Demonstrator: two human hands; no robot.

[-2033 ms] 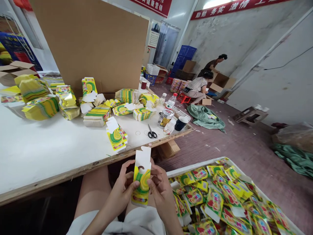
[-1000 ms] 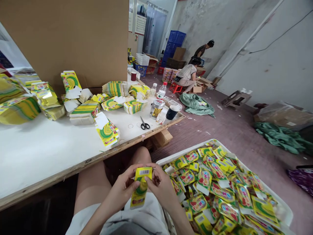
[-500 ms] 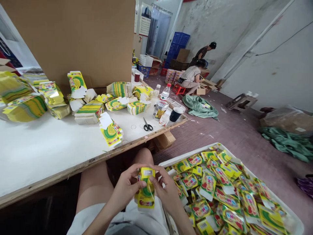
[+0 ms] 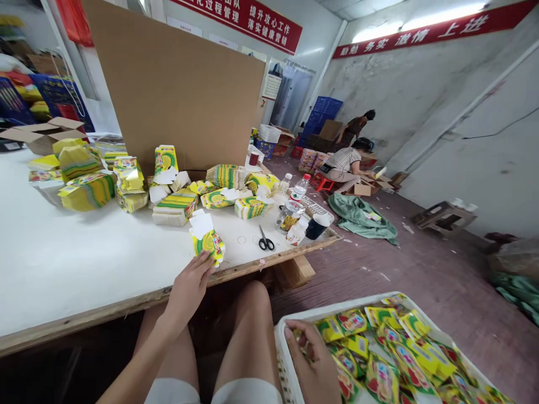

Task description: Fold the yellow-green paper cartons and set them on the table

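My left hand (image 4: pixel 192 284) rests its outstretched fingertips on the near end of a small stack of flat yellow-green cartons (image 4: pixel 207 242), whose white flaps point away from me. Those cartons lie by the table's front edge. Over the near left corner of the white basket (image 4: pixel 290 367) is my right hand (image 4: pixel 314 362). Its fingers are bent but apart, and I see nothing held in them. Many small folded yellow cartons (image 4: pixel 381 377) with red fruit prints fill the basket, some of them hidden by my right hand.
Stacks of flat cartons (image 4: pixel 177 206) line the back of the white table (image 4: pixel 105 252) before a tall cardboard panel (image 4: pixel 181 84). Scissors (image 4: pixel 265 243), a jar (image 4: pixel 290 216), bottles and a dark cup (image 4: pixel 318 226) stand at its right end. Two people work further off, near boxes.
The folded carton that both hands held over my lap is out of them. My left hand has moved forward to the flat cartons, my right hand rightward to the basket. The view has tilted up.
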